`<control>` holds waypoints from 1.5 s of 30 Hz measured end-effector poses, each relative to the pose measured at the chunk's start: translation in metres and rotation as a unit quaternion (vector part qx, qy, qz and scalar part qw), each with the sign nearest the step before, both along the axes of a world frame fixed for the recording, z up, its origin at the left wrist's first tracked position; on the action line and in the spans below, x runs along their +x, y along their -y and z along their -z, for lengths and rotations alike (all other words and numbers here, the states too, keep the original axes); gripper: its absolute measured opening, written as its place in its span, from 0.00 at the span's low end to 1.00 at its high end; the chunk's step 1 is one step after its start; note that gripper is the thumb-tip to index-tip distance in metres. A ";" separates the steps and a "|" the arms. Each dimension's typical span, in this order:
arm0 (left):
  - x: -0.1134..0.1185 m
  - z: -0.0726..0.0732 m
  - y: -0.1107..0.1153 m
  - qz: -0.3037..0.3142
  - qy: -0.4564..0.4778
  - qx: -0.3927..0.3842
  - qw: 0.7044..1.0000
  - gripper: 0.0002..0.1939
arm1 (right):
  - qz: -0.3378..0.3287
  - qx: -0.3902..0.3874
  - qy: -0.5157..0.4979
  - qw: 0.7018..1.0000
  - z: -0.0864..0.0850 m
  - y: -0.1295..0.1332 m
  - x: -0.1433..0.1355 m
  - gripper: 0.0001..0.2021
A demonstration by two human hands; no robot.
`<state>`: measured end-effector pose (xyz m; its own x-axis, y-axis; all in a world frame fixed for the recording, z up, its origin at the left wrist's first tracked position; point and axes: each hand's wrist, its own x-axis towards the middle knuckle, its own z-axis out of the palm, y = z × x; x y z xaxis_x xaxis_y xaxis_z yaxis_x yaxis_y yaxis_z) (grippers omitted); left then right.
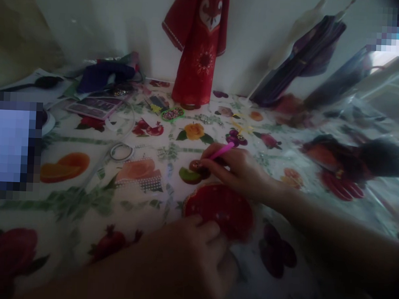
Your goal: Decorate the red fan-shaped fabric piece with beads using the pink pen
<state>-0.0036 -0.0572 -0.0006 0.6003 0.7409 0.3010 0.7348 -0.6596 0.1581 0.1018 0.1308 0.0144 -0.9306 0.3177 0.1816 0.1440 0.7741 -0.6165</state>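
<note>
A thin pink pen-like tool (223, 149) slants up from between the thumb and fingers of my right hand (233, 168). That hand is closed in a pinch, with its fingertips low over a small brownish round thing (195, 165) I cannot make out. Just below lies a glossy red rounded piece (221, 210), its left edge lined with small light dots like beads or stones. My left hand (198, 251) has its fingers curled at the lower left edge of this red piece, gripping it; the thumb is hidden.
The tablecloth (84, 224) is printed with fruit and flowers. A green-rimmed tray of tiny beads (173, 114) lies ahead, near a doll's red dress (196, 70). A strip of rhinestones (145, 182), a tape roll (122, 152), fabric heap (105, 75) and dark folded umbrella-like item (297, 61) surround it.
</note>
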 end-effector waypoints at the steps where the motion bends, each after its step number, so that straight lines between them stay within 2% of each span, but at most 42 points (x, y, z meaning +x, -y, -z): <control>1: 0.000 0.000 0.000 -0.001 0.005 0.006 1.000 0.14 | 0.000 0.003 0.001 1.000 0.000 0.000 0.000 0.10; 9: 0.002 0.007 0.002 -0.010 0.018 0.030 0.999 0.18 | -0.001 0.014 -0.007 1.000 0.000 0.001 0.000 0.10; 13: 0.000 0.002 0.002 -0.006 0.014 0.018 1.000 0.17 | 0.003 -0.001 -0.016 1.000 0.000 0.000 0.002 0.10; 18: 0.000 -0.004 0.002 -0.003 -0.001 -0.018 1.000 0.16 | 0.006 0.019 -0.034 0.999 0.000 -0.003 0.003 0.07; 24: 0.002 0.005 0.002 -0.006 0.025 0.020 0.999 0.17 | 0.003 -0.016 -0.006 1.000 0.000 -0.001 0.002 0.09; 30: 0.000 -0.008 0.002 0.001 -0.010 -0.038 0.999 0.14 | 0.009 -0.009 0.000 1.000 0.001 0.000 0.001 0.10; 36: 0.000 -0.003 0.002 -0.005 0.020 -0.003 1.000 0.17 | 0.014 -0.026 0.006 1.000 0.000 0.001 0.001 0.12; 42: -0.001 -0.016 0.003 -0.008 -0.009 -0.046 0.999 0.15 | 0.019 -0.026 -0.005 0.999 -0.003 0.002 0.002 0.11; 45: -0.001 -0.017 0.003 -0.010 -0.009 -0.048 0.999 0.14 | 0.018 -0.020 -0.008 1.000 -0.004 0.002 0.002 0.10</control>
